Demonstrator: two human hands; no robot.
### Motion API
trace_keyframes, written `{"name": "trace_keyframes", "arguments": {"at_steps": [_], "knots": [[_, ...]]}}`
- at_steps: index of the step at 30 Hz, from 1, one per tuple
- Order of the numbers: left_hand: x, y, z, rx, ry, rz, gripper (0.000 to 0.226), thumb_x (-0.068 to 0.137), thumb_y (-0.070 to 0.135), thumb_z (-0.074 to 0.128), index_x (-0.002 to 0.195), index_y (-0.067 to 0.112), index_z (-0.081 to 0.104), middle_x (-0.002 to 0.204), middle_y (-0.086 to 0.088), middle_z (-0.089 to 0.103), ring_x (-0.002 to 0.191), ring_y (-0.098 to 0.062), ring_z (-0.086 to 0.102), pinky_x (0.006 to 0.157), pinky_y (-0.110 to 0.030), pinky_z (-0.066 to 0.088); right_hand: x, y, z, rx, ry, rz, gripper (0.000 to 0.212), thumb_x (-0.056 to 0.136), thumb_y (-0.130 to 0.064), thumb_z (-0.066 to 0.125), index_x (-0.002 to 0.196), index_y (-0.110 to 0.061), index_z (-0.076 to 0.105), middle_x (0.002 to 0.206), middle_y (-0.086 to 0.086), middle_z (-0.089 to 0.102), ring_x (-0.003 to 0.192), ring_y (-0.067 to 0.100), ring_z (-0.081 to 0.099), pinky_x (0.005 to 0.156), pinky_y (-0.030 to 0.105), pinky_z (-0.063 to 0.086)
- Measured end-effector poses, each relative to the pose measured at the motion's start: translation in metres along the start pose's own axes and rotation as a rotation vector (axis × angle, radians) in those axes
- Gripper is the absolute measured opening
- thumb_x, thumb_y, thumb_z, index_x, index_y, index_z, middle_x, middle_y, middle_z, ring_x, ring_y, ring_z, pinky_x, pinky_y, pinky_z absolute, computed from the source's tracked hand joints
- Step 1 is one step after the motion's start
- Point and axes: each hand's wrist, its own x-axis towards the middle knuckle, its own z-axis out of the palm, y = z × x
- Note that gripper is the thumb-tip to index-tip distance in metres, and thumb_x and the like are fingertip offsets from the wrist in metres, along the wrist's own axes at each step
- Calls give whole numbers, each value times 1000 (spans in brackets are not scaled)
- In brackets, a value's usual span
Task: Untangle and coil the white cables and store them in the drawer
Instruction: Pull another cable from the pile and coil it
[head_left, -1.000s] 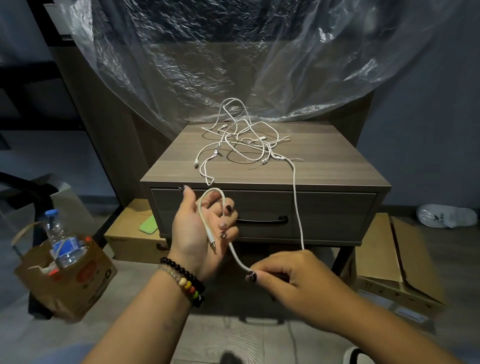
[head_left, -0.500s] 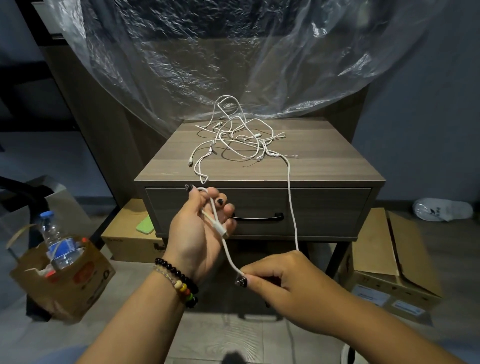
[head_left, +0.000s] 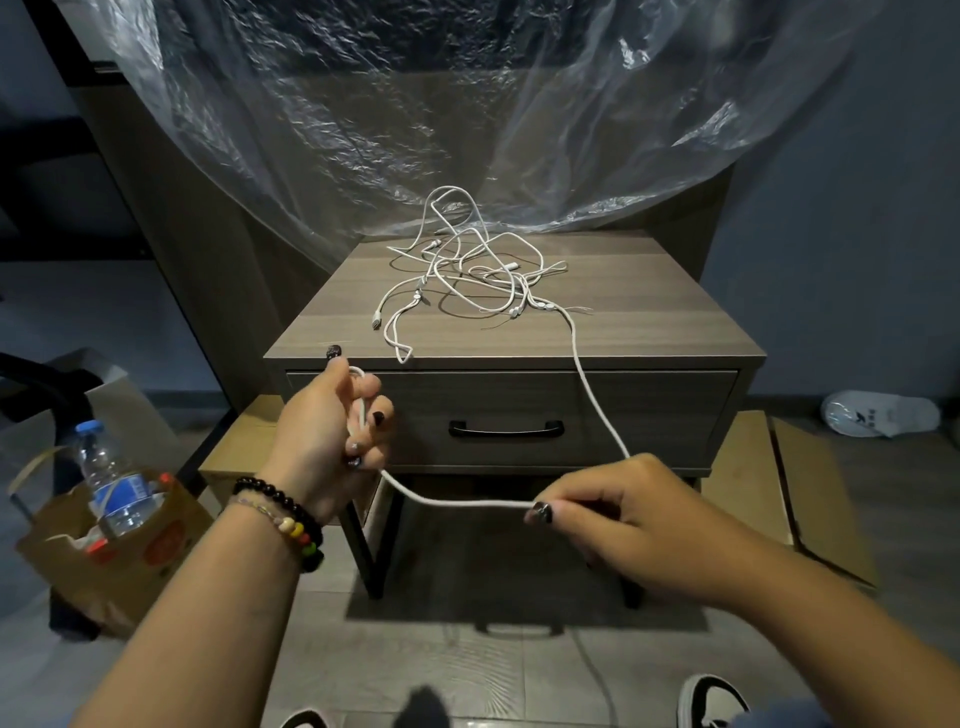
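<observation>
Since the earlier frames the right hand (head_left: 618, 512) has drawn away from the left hand (head_left: 332, 431), so the stretch of white cable (head_left: 467, 503) between them is now longer and sags in a shallow curve, and the left fingers (head_left: 375, 418) have closed tighter over the loop they carry. The left hand is held up in front of the drawer (head_left: 511, 418), its fingers curled round a small loop of cable that shows above the knuckles and runs down through the palm. The right hand pinches the same cable between thumb and forefinger, the other fingers folded under. From the right hand the cable climbs past the drawer front, which is closed with its black handle (head_left: 506, 428) between the two hands, and up over the front edge of the tabletop (head_left: 649, 322). There it joins the tangle of white cables (head_left: 467, 270), a loose heap of loops and connectors lying toward the back middle of the surface, with one loop reaching the front edge. Clear plastic sheeting (head_left: 467, 114) hangs behind the nightstand. On the floor to the left stands a brown paper bag (head_left: 104, 551) with a water bottle (head_left: 111, 483) upright in it; flattened cardboard (head_left: 769, 467) lies at the right.
</observation>
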Motion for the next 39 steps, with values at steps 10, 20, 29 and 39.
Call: {"name": "trace_keyframes", "arguments": {"at_steps": [10,20,29,39], "knots": [[-28,-54,36,212,-422,-221,49,101,45,22,66,13,35,80,-24,70,64,-27,71,50,-33,58,-2,8,1,-364,367,-408,23,92,-31,56,95,-19,75,84,-10,72,72,4,66,63,26,55],[-30,-64,46,328,-533,-218,41,103,40,19,84,10,41,54,-11,59,33,-12,42,38,-18,36,4,12,-5,-415,527,-376,23,89,-34,57,92,-21,77,83,-12,73,73,-2,65,67,14,52],[-27,-59,45,257,-694,-350,56,89,52,27,78,7,60,49,1,34,45,-11,19,46,-23,24,6,21,-11,-326,555,-273,33,83,-52,59,79,-24,76,74,-15,71,67,5,66,58,35,53],[-29,-47,38,14,-607,-294,35,89,45,33,71,16,40,54,1,38,40,-9,42,45,-22,45,17,32,-17,-314,555,-230,34,86,-52,53,82,-25,73,72,-15,67,66,5,61,58,35,50]]}}
